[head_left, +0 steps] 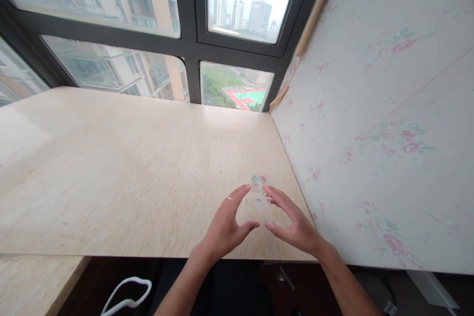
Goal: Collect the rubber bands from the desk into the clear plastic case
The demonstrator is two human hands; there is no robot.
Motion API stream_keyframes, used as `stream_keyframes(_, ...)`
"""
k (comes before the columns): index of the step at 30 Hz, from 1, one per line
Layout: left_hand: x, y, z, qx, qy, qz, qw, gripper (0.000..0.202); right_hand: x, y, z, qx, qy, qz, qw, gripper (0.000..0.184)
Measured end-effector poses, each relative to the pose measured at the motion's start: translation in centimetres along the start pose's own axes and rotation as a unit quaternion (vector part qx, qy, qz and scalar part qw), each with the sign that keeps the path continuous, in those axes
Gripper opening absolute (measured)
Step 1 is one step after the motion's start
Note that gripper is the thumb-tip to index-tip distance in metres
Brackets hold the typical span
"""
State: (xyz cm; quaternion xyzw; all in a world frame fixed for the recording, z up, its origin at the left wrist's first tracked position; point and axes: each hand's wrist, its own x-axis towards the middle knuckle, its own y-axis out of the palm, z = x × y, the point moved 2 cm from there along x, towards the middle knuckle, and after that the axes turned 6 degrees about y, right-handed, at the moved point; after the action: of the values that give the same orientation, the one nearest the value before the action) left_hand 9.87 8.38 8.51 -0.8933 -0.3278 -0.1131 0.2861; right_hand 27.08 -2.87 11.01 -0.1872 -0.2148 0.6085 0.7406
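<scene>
A small clear piece, perhaps a plastic sheet or flat case, with little green, red and orange designs (259, 178) lies on the pale marble-look sill. My left hand (227, 224) is at its left, thumb and fingers apart, with a ring on one finger. Its fingertips come close to the clear piece's left edge. On the other side, my right hand (296, 222) curves with thumb and fingers spread. Its fingertips overlap the piece's right part; whether they touch it I cannot tell. Both thumbs point toward each other, with a gap between them.
The marble-look sill (122, 173) stretches left and back to dark-framed windows (237, 49). A floral-papered wall (370, 108) rises close on the right. Below the front edge are a white loop-shaped object (128, 301) and a lower ledge (33, 281).
</scene>
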Motion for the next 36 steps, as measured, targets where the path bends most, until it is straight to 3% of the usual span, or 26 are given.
stream_keyframes(8,5.1,1.6,3.2,0.072,0.015,0.056,0.996,0.08,2.5,-1.7,-3.8,-0.025,0.045,-0.049,0.997,0.075)
stream_keyframes(14,8.0,2.3,6.2,0.086,0.007,0.088,0.992,0.083,5.1,-2.2,-7.9,0.059,0.077,-0.054,0.994,0.08)
stream_keyframes(22,7.9,3.4,8.4,0.109,0.002,0.094,0.99,0.08,5.6,-1.8,-9.5,0.031,0.106,-0.053,0.992,0.075)
stream_keyframes(36,8.0,4.0,8.2,0.15,0.019,0.101,0.983,0.076,5.1,-1.8,-10.1,0.053,0.107,-0.043,0.992,0.076)
